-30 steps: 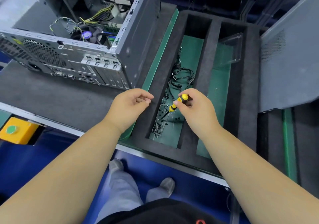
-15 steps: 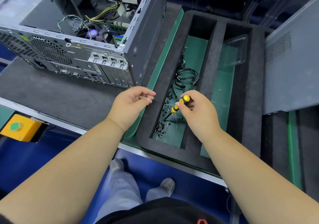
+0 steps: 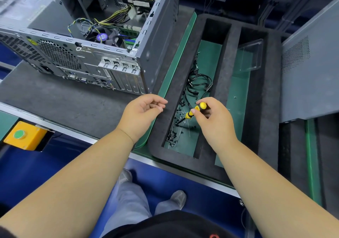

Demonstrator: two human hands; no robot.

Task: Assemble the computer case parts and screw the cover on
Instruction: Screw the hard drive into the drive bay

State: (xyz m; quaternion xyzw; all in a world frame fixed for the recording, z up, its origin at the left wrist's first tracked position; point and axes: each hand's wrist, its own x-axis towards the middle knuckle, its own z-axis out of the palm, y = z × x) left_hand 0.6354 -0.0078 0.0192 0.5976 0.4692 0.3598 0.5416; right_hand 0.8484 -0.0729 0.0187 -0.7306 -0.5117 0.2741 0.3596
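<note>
The open computer case [image 3: 95,57] lies on the grey mat at the upper left, its wiring and fan exposed. A grey side cover [image 3: 311,76] leans at the right edge. My right hand [image 3: 214,122] pinches a small yellow and black screwdriver [image 3: 194,111] above the left compartment of the black foam tray [image 3: 227,83]. Several small black screws [image 3: 172,136] and a black cable bundle [image 3: 198,81] lie in that compartment. My left hand [image 3: 143,109] hovers by the tray's left rim, fingers curled towards the thumb. I see nothing between its fingertips.
A clear plastic box [image 3: 251,56] stands in the tray's right compartment. A yellow box with a green button [image 3: 23,135] sits at the bench's front left edge. The bench's metal front edge [image 3: 73,133] runs below my hands.
Both hands keep nearly the same pose and place. The view has shifted a little, showing more of the case's inside.
</note>
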